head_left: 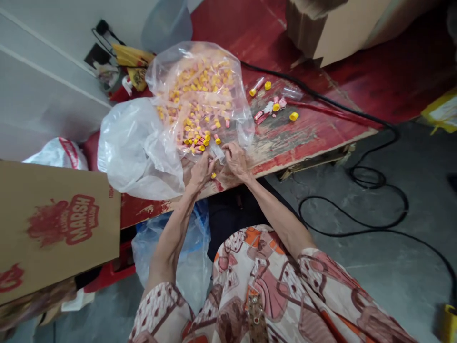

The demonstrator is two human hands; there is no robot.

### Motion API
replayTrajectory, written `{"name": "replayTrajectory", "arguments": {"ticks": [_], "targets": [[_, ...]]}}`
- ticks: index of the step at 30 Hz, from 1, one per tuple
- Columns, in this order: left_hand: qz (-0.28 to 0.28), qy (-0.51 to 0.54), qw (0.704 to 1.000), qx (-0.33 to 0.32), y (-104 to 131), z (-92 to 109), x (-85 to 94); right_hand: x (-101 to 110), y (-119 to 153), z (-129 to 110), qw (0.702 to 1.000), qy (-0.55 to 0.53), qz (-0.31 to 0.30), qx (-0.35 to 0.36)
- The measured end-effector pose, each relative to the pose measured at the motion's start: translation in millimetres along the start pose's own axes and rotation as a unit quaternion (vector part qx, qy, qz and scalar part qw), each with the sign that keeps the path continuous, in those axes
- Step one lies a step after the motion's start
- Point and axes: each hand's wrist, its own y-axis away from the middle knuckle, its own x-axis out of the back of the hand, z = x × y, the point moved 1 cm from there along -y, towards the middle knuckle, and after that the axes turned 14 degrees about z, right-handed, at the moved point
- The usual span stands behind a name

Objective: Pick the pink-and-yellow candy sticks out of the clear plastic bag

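Observation:
A large clear plastic bag (246, 128) lies on the worn red table, full of small pink-wrapped tubes with yellow caps. Several of these capped tubes (196, 143) spill from its near side, just beyond my hands. My left hand (202, 169) is closed at the table's front edge, fingers curled inward; what they pinch is hidden. Beside it, my right hand (234, 159) has its fingers bent together at a piece of clear plastic (217, 153) between the hands. Whether that plastic belongs to the bag, I cannot tell. A loose yellow cap (213, 176) sits below my left fingers.
Empty-looking white plastic (139, 147) bunches on the left, near a printed cardboard box (60, 228). Loose caps (293, 116) and tubes lie right of the bag. A black cable (321, 97) crosses the table and coils on the floor. Another carton (350, 28) stands behind.

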Motion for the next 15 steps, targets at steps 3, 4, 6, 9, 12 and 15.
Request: {"name": "replayTrajectory", "arguments": {"ticks": [3, 4, 6, 9, 12, 15], "targets": [[0.012, -0.009, 1.0, -0.006, -1.7, -2.2, -5.9, -1.3, 0.7, 3.3, 1.0, 0.016, -0.001, 0.008], [0.01, 0.004, 1.0, -0.007, -2.2, -3.1, -6.7, -1.8, 0.8, 4.0, 1.0, 0.019, -0.001, 0.008], [0.006, 0.049, 0.999, -0.005, -2.7, -4.9, -6.2, -2.6, 1.1, 4.3, 1.0, 0.019, -0.003, 0.007], [0.012, 0.116, 0.993, 0.011, -2.0, -7.6, 0.2, -2.3, 1.6, 4.1, 1.0, 0.006, -0.009, 0.011], [0.042, 0.143, 0.989, 0.01, -0.5, -12.9, 11.9, -1.6, 1.2, 6.0, 1.0, 0.007, -0.016, 0.017], [0.1, 0.171, 0.98, -0.006, 3.6, -22.9, 20.1, -2.0, -0.9, 10.2, 0.999, 0.026, -0.036, 0.024]]}}
